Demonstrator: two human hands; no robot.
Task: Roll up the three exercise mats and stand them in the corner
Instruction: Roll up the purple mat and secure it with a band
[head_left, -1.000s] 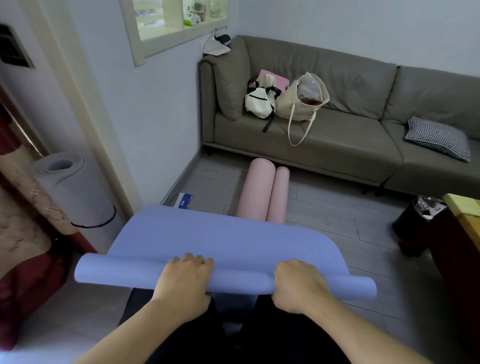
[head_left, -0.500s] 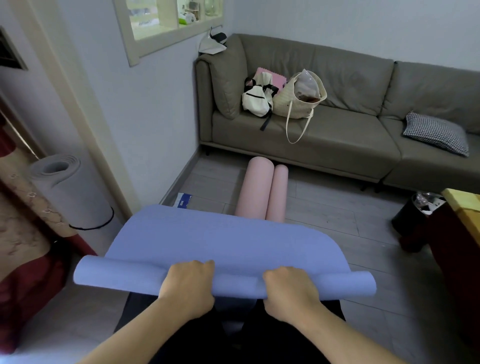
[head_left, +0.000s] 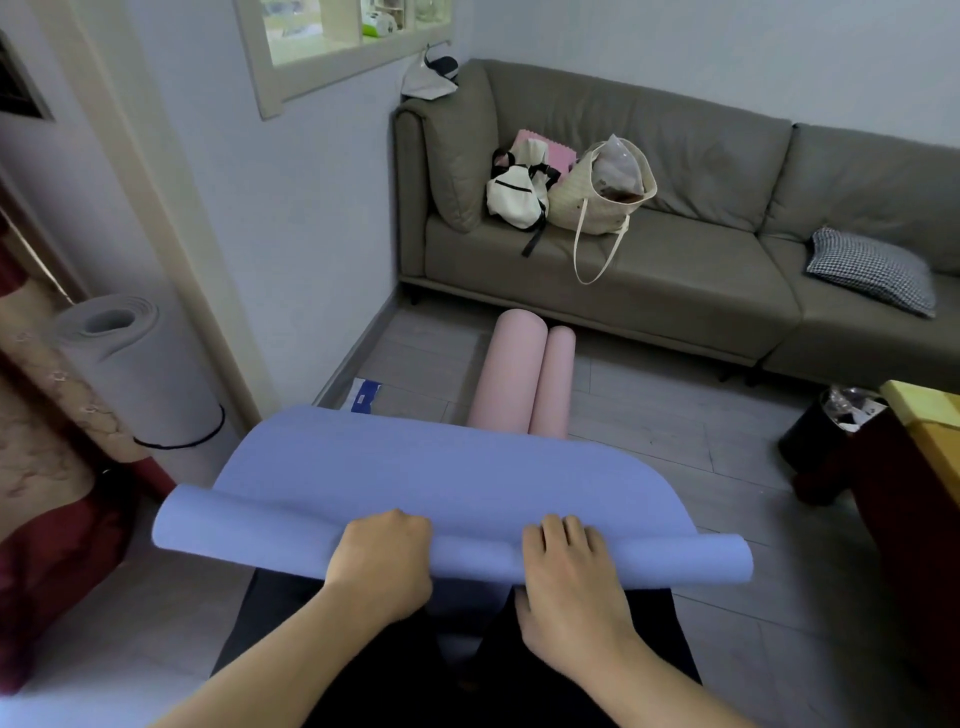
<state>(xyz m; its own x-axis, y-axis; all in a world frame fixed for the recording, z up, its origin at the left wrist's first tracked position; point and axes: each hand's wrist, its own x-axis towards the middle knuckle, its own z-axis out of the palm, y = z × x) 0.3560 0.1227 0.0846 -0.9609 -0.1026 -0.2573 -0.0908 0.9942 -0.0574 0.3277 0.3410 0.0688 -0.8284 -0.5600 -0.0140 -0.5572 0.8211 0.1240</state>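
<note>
1. two hands on one roll. left hand (head_left: 382, 564) curled over the rolled edge of the blue mat (head_left: 457, 483), knuckles up, gripping it. right hand (head_left: 571, 577) lies flatter on the same roll, fingers nearly straight and close together, pressing rather than clutching; half a second ago it was bunched in a fist, so it has let go and re-set for another turn.
2. blue mat: roll thin, across the lap; much of the sheet still flat beyond it. since a second ago the hands have drawn closer to the middle and the roll has barely thickened. judgement: early in this mat's rolling.
3. grey mat (head_left: 140, 374): rolled, banded, upright by the door frame at left. unchanged; judged done, if that is the corner.
4. pink mat (head_left: 511, 374): lying on the floor (head_left: 675, 441) just past the blue sheet, two rolled lobes side by side, not stood up. unchanged; judged pending.
5. sofa (head_left: 675, 270): bags and a checked cushion on it, well apart from the mats.
</note>
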